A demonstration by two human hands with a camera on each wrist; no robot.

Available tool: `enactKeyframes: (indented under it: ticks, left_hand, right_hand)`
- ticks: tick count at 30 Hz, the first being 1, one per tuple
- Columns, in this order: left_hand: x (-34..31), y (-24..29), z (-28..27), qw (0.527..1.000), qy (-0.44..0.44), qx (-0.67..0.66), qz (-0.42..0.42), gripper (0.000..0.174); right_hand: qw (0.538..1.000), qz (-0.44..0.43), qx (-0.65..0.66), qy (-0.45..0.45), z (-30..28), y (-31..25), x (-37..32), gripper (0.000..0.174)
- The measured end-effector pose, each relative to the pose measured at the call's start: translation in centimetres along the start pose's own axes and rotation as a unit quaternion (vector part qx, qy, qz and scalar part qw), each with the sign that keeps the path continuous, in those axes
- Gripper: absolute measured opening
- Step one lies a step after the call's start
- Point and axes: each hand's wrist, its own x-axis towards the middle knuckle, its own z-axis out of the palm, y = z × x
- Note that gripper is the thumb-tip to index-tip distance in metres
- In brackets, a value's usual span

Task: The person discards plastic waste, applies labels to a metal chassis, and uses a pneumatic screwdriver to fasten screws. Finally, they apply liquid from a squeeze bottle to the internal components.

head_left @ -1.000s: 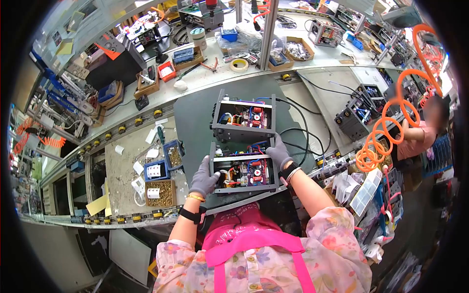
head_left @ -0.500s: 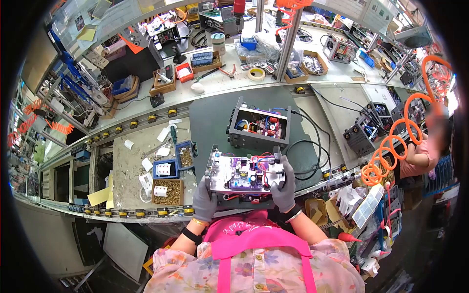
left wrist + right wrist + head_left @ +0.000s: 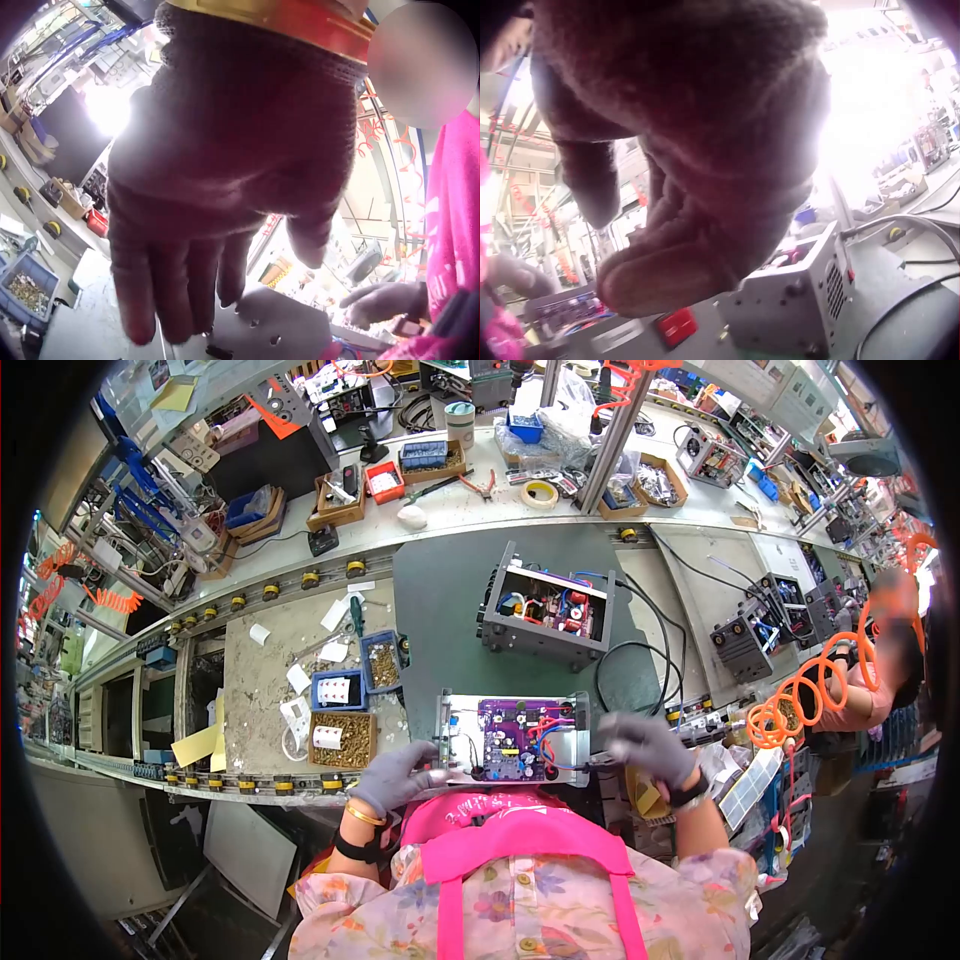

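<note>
Close to the person's body, an open metal chassis (image 3: 455, 710) lies with its purple circuit board (image 3: 512, 735) facing up. My gloved left hand (image 3: 398, 777) is at its left end, fingertips by the near left corner; in the left wrist view its fingers (image 3: 196, 292) hang straight, overlapping the grey metal side. Off the chassis's right end, my gloved right hand (image 3: 648, 750) is blurred and holds nothing. The right wrist view shows its fingers (image 3: 667, 277) loosely bent and the thumb apart. Farther back stands a second dark chassis (image 3: 545, 630), electronics showing inside.
Blue bins (image 3: 380, 660) and a cardboard box of small brass-coloured parts (image 3: 360, 750) sit left of the green mat (image 3: 440, 600). A black cable (image 3: 640, 645) loops right of the rear chassis. Orange coiled hose (image 3: 800, 680) hangs at right, near another person (image 3: 850, 700).
Both hands gripped the near chassis by its ends and tipped it over toward the body, turning the purple board upward. The right hand has since let go and moved right; the left fingers have straightened.
</note>
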Motion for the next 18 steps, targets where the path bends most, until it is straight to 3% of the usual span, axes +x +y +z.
enactKeyframes:
  ticks: [2,3,6,8,10,13,14,18]
  left_hand:
    - [1.3,0.2,-0.2,0.999,0.032,-0.028,0.008,0.046]
    - [1.7,0.6,-0.1,0.998,0.050,-0.030,-0.030,0.045]
    - [1.9,-1.6,-0.6,0.993,0.070,-0.076,-0.065,0.045]
    - [2.2,-7.0,-0.1,0.972,0.176,-0.116,-0.100,0.043]
    - [1.9,-15.4,0.7,0.932,0.290,-0.176,-0.129,0.035]
    - [0.5,-25.4,1.4,0.861,0.410,-0.109,-0.280,0.031]
    - [0.0,-27.3,1.5,0.837,0.424,-0.121,-0.324,0.034]
    - [-0.1,-27.4,0.3,0.799,0.399,-0.041,-0.448,0.047]
  right_hand:
    - [0.996,-0.013,0.000,0.084,-3.0,1.8,4.6,0.043]
    - [0.991,0.032,-0.015,0.130,-4.1,1.3,6.8,0.050]
    - [0.928,-0.007,-0.271,0.257,-6.5,5.0,13.5,0.061]
    - [0.883,-0.045,-0.372,0.281,-7.9,7.9,17.1,0.070]
    - [0.884,-0.012,-0.371,0.284,-9.4,10.8,19.9,0.074]
    - [0.940,0.104,-0.243,0.218,-10.7,11.1,22.3,0.077]
    - [0.982,0.039,-0.066,0.171,-12.3,14.9,23.7,0.080]
    - [0.983,0.126,0.044,0.124,-11.2,11.3,24.1,0.088]
